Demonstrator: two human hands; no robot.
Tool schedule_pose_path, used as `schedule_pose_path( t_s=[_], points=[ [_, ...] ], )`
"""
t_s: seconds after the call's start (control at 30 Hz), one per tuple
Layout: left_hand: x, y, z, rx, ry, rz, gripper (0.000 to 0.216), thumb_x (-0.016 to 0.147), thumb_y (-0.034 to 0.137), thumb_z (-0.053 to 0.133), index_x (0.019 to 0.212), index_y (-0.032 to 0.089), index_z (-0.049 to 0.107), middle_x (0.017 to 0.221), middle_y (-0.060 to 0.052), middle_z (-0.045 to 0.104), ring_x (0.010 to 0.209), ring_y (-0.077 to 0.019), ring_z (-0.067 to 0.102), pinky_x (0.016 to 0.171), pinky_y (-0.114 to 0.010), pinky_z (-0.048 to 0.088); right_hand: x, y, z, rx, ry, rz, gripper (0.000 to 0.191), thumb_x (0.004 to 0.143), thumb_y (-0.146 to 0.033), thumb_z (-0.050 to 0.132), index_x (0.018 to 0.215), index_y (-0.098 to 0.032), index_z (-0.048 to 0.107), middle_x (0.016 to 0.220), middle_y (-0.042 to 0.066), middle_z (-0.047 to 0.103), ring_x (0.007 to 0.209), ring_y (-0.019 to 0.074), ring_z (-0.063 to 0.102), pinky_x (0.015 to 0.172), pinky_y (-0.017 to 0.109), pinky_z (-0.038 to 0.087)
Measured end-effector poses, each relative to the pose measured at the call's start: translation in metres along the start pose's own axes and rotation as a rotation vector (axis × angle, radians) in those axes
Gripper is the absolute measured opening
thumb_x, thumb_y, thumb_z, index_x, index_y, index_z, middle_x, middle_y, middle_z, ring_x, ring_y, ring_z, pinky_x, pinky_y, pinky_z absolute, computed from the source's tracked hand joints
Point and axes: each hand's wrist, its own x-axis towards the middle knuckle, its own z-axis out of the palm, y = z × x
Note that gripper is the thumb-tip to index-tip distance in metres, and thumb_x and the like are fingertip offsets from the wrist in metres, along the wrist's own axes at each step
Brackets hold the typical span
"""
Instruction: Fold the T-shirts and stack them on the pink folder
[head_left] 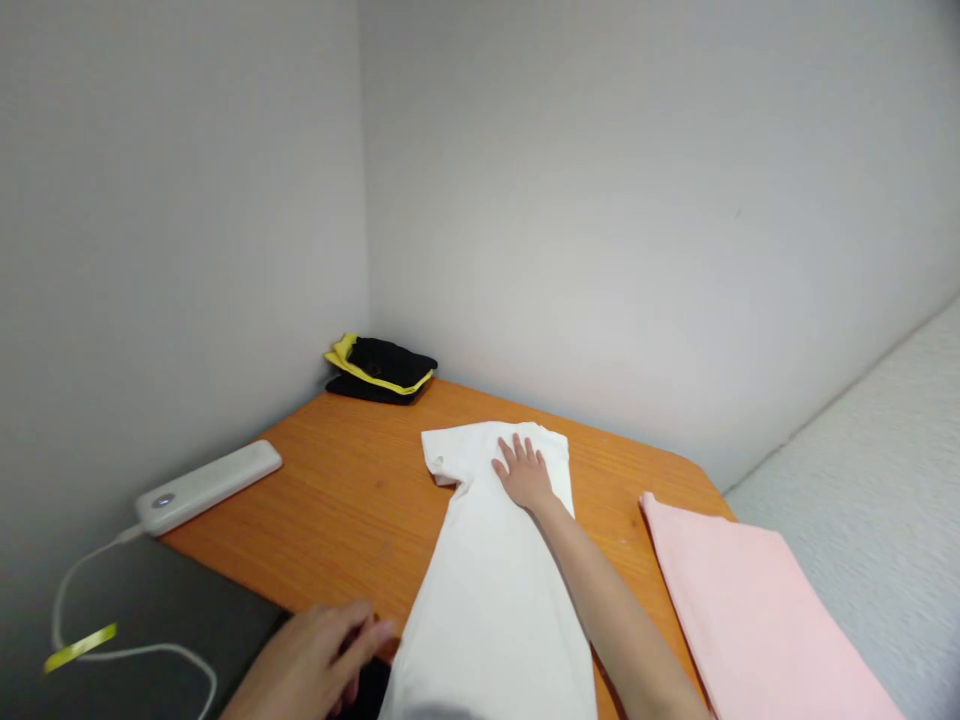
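A white short-sleeved shirt lies lengthwise on the wooden table, folded in half, with one sleeve pointing left at the far end. My right hand rests flat on its upper part, fingers spread. Left of the shirt's lower edge is my left hand, slightly blurred. Its fingers are loosely bent and a little apart, and I see nothing held in them. The near end of the shirt runs out of the bottom of the view.
A folded pink cloth lies along the right side of the table. Black and yellow folded clothes are piled in the far corner. At left sits a white power bank with a cable. Walls border the table.
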Motion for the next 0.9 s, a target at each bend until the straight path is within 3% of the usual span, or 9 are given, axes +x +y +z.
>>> schedule_pose_path(
  t_s=[0.07, 0.13, 0.23, 0.33, 0.47, 0.7, 0.8, 0.9],
  points=[
    [0.038, 0.019, -0.018, 0.024, 0.01, 0.123, 0.042, 0.088, 0.056, 0.045, 0.064, 0.023, 0.059, 0.053, 0.001, 0.062, 0.052, -0.0169, 0.058, 0.055, -0.024, 0.035, 0.003, 0.001, 0.001, -0.02, 0.003, -0.001, 0.059, 0.099, -0.058, 0.024, 0.153, -0.036, 0.017, 0.161, 0.0, 0.008, 0.147, 0.0225, 0.002, 0.117, 0.044, 0.01],
    [0.082, 0.034, -0.025, 0.117, 0.148, 0.201, 0.037, 0.09, 0.048, 0.043, 0.07, 0.022, 0.06, 0.063, -0.001, 0.065, 0.062, -0.0175, 0.06, 0.061, -0.025, 0.036, 0.005, 0.002, 0.001, -0.032, 0.007, -0.003, 0.058, 0.099, -0.057, 0.024, 0.153, -0.036, 0.018, 0.161, -0.001, 0.009, 0.147, 0.0213, 0.002, 0.117, 0.043, 0.01],
    [0.141, 0.045, -0.011, 0.246, 0.145, 0.182, 0.033, 0.087, 0.044, 0.048, 0.071, 0.019, 0.063, 0.074, -0.005, 0.067, 0.071, -0.0191, 0.06, 0.063, -0.026, 0.034, 0.006, 0.003, -0.001, -0.031, 0.017, -0.018, 0.058, 0.1, -0.056, 0.024, 0.153, -0.035, 0.019, 0.161, 0.0, 0.009, 0.147, 0.0211, 0.003, 0.117, 0.042, 0.01],
    [0.177, 0.048, 0.016, 0.28, 0.134, 0.132, 0.031, 0.078, 0.047, 0.06, 0.071, 0.017, 0.064, 0.076, -0.006, 0.067, 0.073, -0.0206, 0.06, 0.061, -0.027, 0.033, 0.006, 0.004, -0.002, -0.005, 0.019, -0.031, 0.059, 0.1, -0.056, 0.022, 0.154, -0.033, 0.019, 0.161, 0.001, 0.008, 0.147, 0.023, 0.003, 0.117, 0.043, 0.009],
    [0.195, 0.04, 0.036, 0.309, 0.133, 0.074, 0.027, 0.076, 0.041, 0.065, 0.073, 0.015, 0.065, 0.08, -0.007, 0.068, 0.073, -0.0203, 0.061, 0.06, -0.026, 0.034, 0.007, 0.005, 0.001, 0.036, 0.032, -0.043, 0.061, 0.1, -0.058, 0.022, 0.154, -0.03, 0.02, 0.161, 0.003, 0.008, 0.147, 0.0251, 0.002, 0.117, 0.046, 0.007],
    [0.196, 0.013, 0.022, 0.42, 0.082, 0.056, 0.02, 0.081, 0.035, 0.061, 0.075, 0.016, 0.066, 0.081, -0.006, 0.07, 0.075, -0.0202, 0.061, 0.06, -0.027, 0.034, 0.009, 0.008, 0.003, 0.097, 0.056, -0.047, 0.065, 0.099, -0.06, 0.022, 0.154, -0.025, 0.022, 0.161, 0.004, 0.009, 0.147, 0.0254, 0.002, 0.117, 0.046, 0.004],
    [0.214, 0.018, 0.013, 0.467, 0.085, 0.026, 0.021, 0.088, 0.029, 0.052, 0.082, 0.015, 0.067, 0.087, -0.009, 0.07, 0.079, -0.0204, 0.062, 0.065, -0.028, 0.039, 0.009, 0.008, 0.003, 0.112, 0.059, -0.052, 0.067, 0.099, -0.06, 0.023, 0.154, -0.023, 0.023, 0.16, 0.006, 0.01, 0.147, 0.026, 0.003, 0.117, 0.046, 0.005],
    [0.246, 0.034, 0.009, 0.507, 0.157, 0.012, 0.027, 0.096, 0.028, 0.043, 0.104, 0.012, 0.063, 0.105, -0.013, 0.066, 0.096, -0.0214, 0.061, 0.081, -0.034, 0.045, 0.008, 0.006, 0.0, 0.113, 0.079, -0.053, 0.069, 0.099, -0.058, 0.024, 0.153, -0.015, 0.024, 0.16, 0.01, 0.013, 0.147, 0.0256, 0.004, 0.117, 0.044, 0.005]
  ],
)
